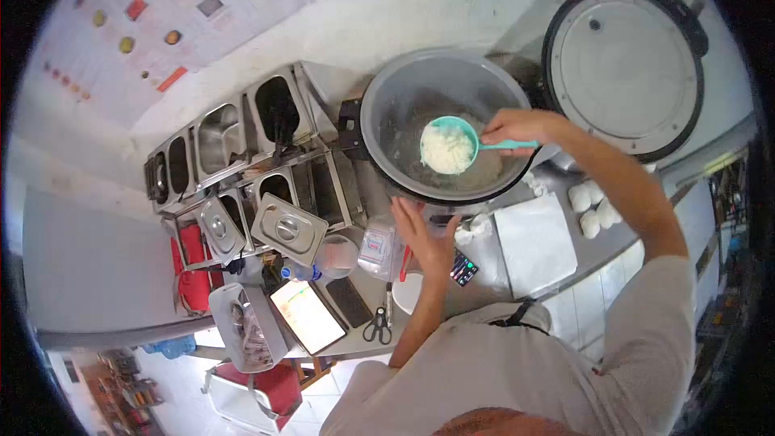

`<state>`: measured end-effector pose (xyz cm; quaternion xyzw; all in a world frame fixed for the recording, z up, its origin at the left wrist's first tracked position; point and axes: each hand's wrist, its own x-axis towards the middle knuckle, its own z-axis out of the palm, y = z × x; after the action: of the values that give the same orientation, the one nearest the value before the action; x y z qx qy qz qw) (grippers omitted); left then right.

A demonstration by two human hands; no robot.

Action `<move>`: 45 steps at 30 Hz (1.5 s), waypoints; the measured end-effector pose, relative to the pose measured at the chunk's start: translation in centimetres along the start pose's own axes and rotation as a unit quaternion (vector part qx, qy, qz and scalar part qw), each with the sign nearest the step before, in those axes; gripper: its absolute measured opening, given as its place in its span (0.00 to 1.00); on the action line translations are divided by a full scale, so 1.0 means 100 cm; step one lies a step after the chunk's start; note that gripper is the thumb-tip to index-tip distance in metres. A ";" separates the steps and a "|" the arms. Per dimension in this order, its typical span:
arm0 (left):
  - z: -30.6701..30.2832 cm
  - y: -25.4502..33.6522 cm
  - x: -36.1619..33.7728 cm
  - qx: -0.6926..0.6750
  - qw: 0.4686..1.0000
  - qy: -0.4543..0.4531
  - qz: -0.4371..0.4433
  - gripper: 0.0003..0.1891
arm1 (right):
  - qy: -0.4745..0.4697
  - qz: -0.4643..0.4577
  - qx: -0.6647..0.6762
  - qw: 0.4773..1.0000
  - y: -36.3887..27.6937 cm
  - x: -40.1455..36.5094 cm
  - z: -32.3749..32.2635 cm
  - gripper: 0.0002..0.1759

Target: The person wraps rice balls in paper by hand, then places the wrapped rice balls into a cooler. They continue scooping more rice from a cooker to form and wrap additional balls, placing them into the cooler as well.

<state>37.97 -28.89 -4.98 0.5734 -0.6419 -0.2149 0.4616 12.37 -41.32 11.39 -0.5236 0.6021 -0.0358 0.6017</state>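
Observation:
A large round grey pot [395, 105] stands on the counter by the wall. My right hand [517, 129] grips the handle of a turquoise scoop [500, 145] over the pot's opening. White rice [446, 149] is heaped in the scoop. Some pale residue shows at the bottom of the pot. My left hand [426, 236] is by the pot's near rim, fingers spread, holding nothing; whether its fingertips touch the rim is hard to tell. The pot's round lid [630, 73] stands open at the right.
Metal containers [218, 139] in a rack fill the left, with loose steel lids [286, 228]. Near the front edge lie a lit tablet [307, 315], a dark phone [349, 302] and scissors [378, 326]. White paper [535, 244] and several white wrapped bundles [591, 208] are at the right.

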 end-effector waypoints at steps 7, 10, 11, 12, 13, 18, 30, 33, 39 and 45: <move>-0.017 -0.006 -0.121 -0.094 0.984 -0.151 -0.027 0.31 | -0.017 -0.092 0.442 0.892 0.150 -0.093 0.073 0.17; 0.029 -0.007 -0.159 -0.109 0.916 -0.373 -0.100 0.29 | 0.055 -0.152 0.332 0.929 0.278 -0.109 0.109 0.17; 0.050 -0.012 -0.175 -0.074 0.901 -0.422 -0.064 0.30 | 0.065 -0.081 0.403 0.909 0.304 -0.120 0.123 0.17; 0.070 -0.017 -0.193 -0.038 0.881 -0.470 -0.030 0.31 | 0.073 -0.008 0.469 0.880 0.325 -0.127 0.136 0.16; 0.094 -0.020 -0.207 -0.020 0.887 -0.461 -0.014 0.35 | 0.135 0.014 0.445 0.885 0.341 -0.129 0.142 0.16; 0.161 -0.010 -0.222 0.148 0.881 -0.437 0.109 0.61 | 0.462 -0.120 -0.028 0.878 0.435 -0.098 0.169 0.16; 0.174 0.000 -0.217 0.336 0.807 -0.480 0.074 0.75 | 0.446 -0.117 -0.254 0.850 0.493 -0.074 0.241 0.32; 0.178 0.013 -0.219 0.367 0.803 -0.464 0.068 0.75 | 0.457 -0.181 -0.221 0.842 0.495 -0.080 0.206 0.34; 0.181 -0.023 -0.261 0.209 0.875 -0.407 0.159 0.39 | 0.450 -0.278 -0.143 0.837 0.486 -0.099 0.171 0.31; 0.175 0.002 -0.279 0.146 0.878 -0.398 0.222 0.12 | 0.514 -0.500 -0.061 0.694 0.253 -0.146 0.095 0.33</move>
<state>20.83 -7.23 -22.85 0.3427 -0.9061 -0.2206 0.1137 0.81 -14.53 1.77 -0.6826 0.4682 -0.5581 0.0583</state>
